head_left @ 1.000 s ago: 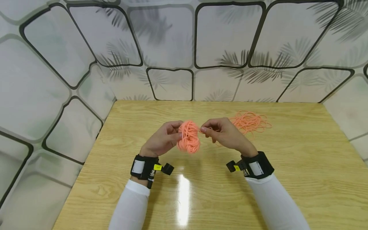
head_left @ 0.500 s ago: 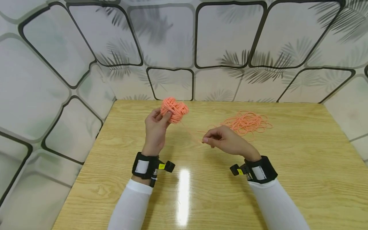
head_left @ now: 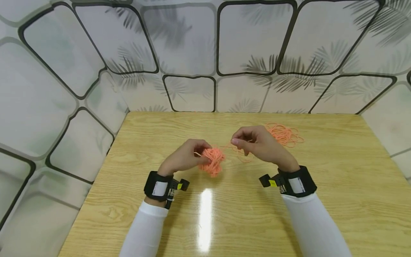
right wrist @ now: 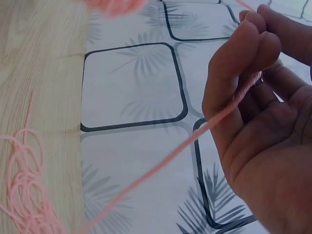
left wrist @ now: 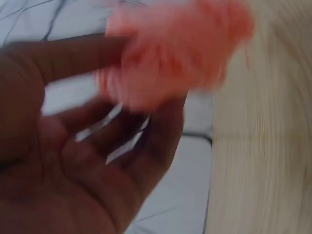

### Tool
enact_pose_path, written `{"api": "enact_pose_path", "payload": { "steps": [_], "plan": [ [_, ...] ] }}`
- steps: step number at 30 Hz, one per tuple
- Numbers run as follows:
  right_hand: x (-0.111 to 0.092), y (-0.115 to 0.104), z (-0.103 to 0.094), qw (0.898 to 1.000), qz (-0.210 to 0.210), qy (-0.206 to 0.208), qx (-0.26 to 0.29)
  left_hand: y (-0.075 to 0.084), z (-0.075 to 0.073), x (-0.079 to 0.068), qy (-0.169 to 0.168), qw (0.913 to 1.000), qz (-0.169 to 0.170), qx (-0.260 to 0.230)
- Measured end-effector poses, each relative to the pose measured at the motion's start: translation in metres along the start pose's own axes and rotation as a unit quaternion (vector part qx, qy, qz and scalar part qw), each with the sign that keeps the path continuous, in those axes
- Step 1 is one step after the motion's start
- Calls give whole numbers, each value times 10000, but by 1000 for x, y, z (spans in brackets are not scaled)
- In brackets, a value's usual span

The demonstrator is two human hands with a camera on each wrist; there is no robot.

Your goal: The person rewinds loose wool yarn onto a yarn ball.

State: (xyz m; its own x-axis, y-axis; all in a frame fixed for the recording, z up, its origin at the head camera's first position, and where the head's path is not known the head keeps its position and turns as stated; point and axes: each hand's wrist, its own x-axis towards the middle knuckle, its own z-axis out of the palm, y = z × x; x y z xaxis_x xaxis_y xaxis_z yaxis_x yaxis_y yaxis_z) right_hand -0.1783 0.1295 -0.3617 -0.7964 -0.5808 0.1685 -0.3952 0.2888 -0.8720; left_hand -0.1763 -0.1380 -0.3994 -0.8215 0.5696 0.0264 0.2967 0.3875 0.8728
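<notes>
A ball of coral-pink yarn [head_left: 213, 162] hangs above the table, gripped between the thumb and fingers of my left hand [head_left: 186, 157]. In the left wrist view the yarn ball [left wrist: 180, 53] is blurred, with the thumb on one side and fingertips on the other. To the right, my right hand [head_left: 261, 144] pinches a strand between thumb and forefinger. In the right wrist view that yarn strand [right wrist: 165, 158] runs across the curled fingers of the right hand [right wrist: 263, 126]. Behind the right hand lies a loose heap of yarn [head_left: 284, 135], partly hidden by it.
The wooden table [head_left: 128, 221] reaches back to a wall [head_left: 192, 39] with a stone-and-leaf pattern. A bright reflection lies on the tabletop between the forearms. Each wrist wears a black strap [head_left: 297, 181] with a small camera.
The left hand and yarn ball swung up and away to the left, then came back down toward the middle. The right hand dipped, then rose slightly to the right, keeping the strand.
</notes>
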Motion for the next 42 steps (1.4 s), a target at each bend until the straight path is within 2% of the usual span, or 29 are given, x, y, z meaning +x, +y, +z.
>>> {"api": "enact_pose_path", "payload": {
  "steps": [2,4,7,9,12,14,16,18,19,22,24,25,27,29,32,34,36,38,40,42],
  "plan": [
    [3,2,0,10000,9,47,-5,2,0,-1,-636,9947,248,-773],
    [5,4,2,10000,41,32,55,5,-1,-2,-985,9835,466,-1447],
    [8,10,9,9998,113,-69,163,11,-1,-4,-949,9714,607,-2092],
    [9,16,15,9994,178,-167,243,13,-1,-5,-745,9636,601,-2498],
    [9,23,25,9985,293,-352,312,15,1,-6,-181,9481,490,-3137],
    [9,25,32,9979,384,-454,246,17,2,-4,355,9343,379,-3528],
    [7,25,39,9974,446,-558,89,18,4,-2,1064,9236,250,-3675],
    [6,22,45,9965,456,-678,-172,18,6,1,1830,9158,138,-3572],
    [5,21,48,9958,431,-731,-340,18,7,3,2207,9157,103,-3357],
    [3,15,54,9915,212,-891,-927,14,11,6,3061,9275,21,-2148],
    [2,10,55,9878,64,-948,-1236,12,13,6,3319,9373,-35,-1060],
    [2,7,54,9864,0,-939,-1351,12,14,6,3344,9407,-65,-570],
    [3,0,51,9861,-69,-860,-1423,11,15,4,3144,9491,-133,118],
    [5,-5,45,9887,-70,-646,-1350,11,15,3,2642,9637,-191,346],
    [9,-8,35,9929,-91,-232,-1162,10,13,0,1484,9886,-240,-35],
    [12,-6,30,9954,-55,13,-952,9,11,-1,672,9964,-158,-482],
    [14,-3,26,9975,-6,217,-678,8,9,-2,-2,9951,6,-993],
    [16,1,25,9984,45,371,-420,8,7,-3,-420,9881,194,-1467],
    [18,6,28,9986,81,459,-249,9,6,-3,-592,9773,356,-2002],
    [18,10,32,9989,93,443,-149,11,5,-3,-560,9656,476,-2493]
  ]
}}
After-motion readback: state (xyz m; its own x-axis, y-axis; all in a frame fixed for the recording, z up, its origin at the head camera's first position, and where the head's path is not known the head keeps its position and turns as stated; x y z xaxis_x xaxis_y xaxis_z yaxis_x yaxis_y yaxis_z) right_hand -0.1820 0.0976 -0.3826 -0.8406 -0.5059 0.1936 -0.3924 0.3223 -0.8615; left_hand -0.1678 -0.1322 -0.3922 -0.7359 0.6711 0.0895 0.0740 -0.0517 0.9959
